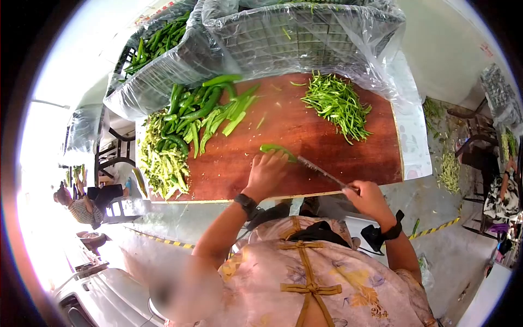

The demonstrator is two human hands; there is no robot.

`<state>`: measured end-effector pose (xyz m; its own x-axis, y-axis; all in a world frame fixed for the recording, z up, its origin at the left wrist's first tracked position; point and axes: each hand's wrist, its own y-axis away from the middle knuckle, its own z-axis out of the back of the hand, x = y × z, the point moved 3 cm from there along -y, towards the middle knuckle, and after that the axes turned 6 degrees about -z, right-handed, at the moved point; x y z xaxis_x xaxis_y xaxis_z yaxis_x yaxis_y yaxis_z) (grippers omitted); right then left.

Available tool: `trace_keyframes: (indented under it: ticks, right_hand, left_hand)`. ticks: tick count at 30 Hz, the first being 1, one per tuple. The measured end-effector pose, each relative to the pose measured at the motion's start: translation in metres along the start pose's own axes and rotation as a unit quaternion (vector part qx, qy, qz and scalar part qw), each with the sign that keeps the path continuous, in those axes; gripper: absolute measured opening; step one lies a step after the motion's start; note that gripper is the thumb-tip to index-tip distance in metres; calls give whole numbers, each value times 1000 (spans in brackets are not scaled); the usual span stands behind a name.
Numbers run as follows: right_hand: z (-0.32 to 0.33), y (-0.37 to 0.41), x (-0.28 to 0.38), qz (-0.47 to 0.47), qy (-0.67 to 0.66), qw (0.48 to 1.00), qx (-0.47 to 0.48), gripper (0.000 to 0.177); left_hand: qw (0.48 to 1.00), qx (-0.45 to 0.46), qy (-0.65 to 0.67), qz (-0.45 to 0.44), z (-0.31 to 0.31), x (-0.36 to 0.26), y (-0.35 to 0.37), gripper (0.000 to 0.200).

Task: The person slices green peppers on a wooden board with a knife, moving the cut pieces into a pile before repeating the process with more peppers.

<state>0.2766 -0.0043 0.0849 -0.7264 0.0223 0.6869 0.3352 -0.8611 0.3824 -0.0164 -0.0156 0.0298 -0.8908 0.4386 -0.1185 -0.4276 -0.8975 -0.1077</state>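
Observation:
My left hand (268, 171) is closed over a green pepper (279, 150) near the front edge of the reddish-brown board (245, 158), the pepper's tip showing past the fingers. Wrapped round a knife handle, my right hand (368, 197) holds the knife (322, 172) with its blade slanting up and left to the pepper's right end. Whole green peppers (204, 106) lie at the board's upper left, with split lengths (234, 114) beside them. Pale pepper cores (162, 163) are heaped at the left edge. A pile of thin green strips (338, 106) sits at the upper right.
Behind the board stand two plastic-lined crates (299, 46), the left one (155, 54) holding green peppers. A seated person (84, 210) is at the far left, another (501, 191) at the far right. Scraps (449, 169) lie on the floor at right.

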Motion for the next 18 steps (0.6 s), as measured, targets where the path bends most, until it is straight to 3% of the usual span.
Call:
trace_keyframes:
  ticks: [1,3,6,12,18]
  right_hand:
    - [2,-3,1,1,-1,1000,1,33]
    - [14,-7,7,9,83,987,-137,31]
    - [16,-11,2,-5,39,983,-179,29]
    - [-5,-11,1,6,6,988,-152,26]
    - [-18,-19,7,26,62,989,-132,23]
  left_hand:
    - [1000,1,-2,1,0,-1,0,53]
    - [1000,4,-9,11,1,-3,0,53]
    - [1000,17,-3,25,4,-10,-3,52]
    - [998,23,50,8,-1,-31,-19,48]
    - [996,-65,53,-26,-5,-46,-38,46]
